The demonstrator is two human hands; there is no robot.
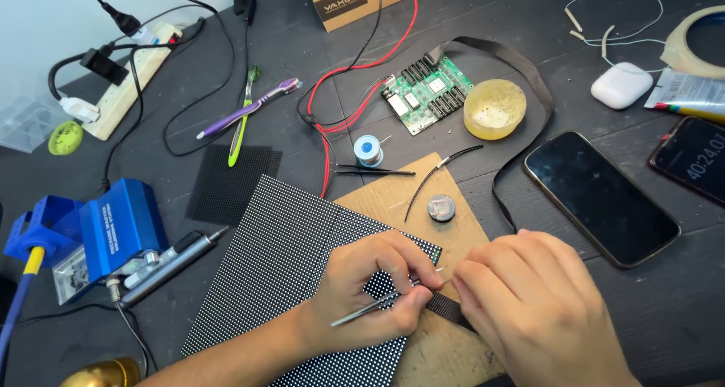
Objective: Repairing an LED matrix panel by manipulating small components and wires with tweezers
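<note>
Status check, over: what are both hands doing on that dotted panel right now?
Left hand shut on tweezers, tips at panel edge. Right hand pinching black strip beside dotted panel. Cardboard underneath; soldering pen clear to the left.

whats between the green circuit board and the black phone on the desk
A round yellow tub sits between the green circuit board and the black phone, with a black ribbon cable looping past it, as the head view shows.
</note>
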